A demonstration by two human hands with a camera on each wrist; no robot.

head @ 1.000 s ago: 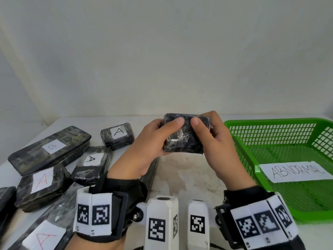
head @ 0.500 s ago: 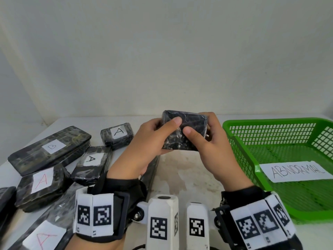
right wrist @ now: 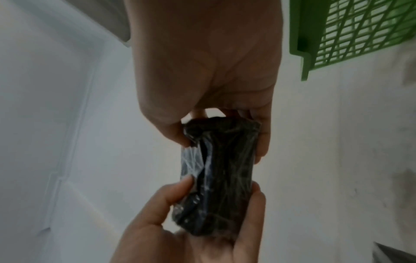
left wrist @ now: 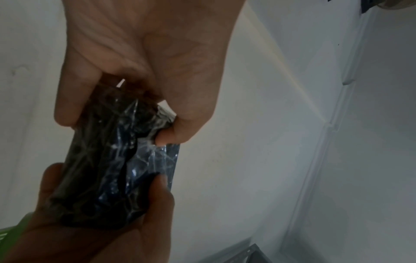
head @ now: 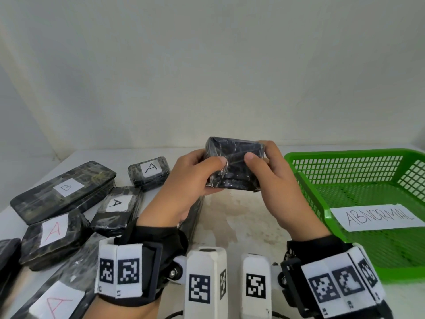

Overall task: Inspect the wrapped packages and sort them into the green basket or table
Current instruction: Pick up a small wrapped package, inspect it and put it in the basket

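A small black package [head: 234, 166] wrapped in shiny film is held up above the table's middle by both hands. My left hand [head: 195, 178] grips its left end, thumb on the near face. My right hand [head: 271, 176] grips its right end, thumb also on the near face. No label shows on the face toward me. In the left wrist view the package [left wrist: 117, 169] sits between thumb and fingers, its film crinkled. The right wrist view shows the same package [right wrist: 218, 178] pinched at both ends. The green basket [head: 305, 178] stands at the right with an "ABNORMAL" paper [head: 377, 216] inside.
Several black wrapped packages lie at the left of the table [head: 234, 217]: a long one marked B [head: 64, 189], smaller ones marked A [head: 149, 172], [head: 115, 208], [head: 54, 236], [head: 53, 300]. A wall stands behind the table.
Both hands have turned the package between them. The right thumb slid from the left part of the near face back to the right, and the package now sits more level.
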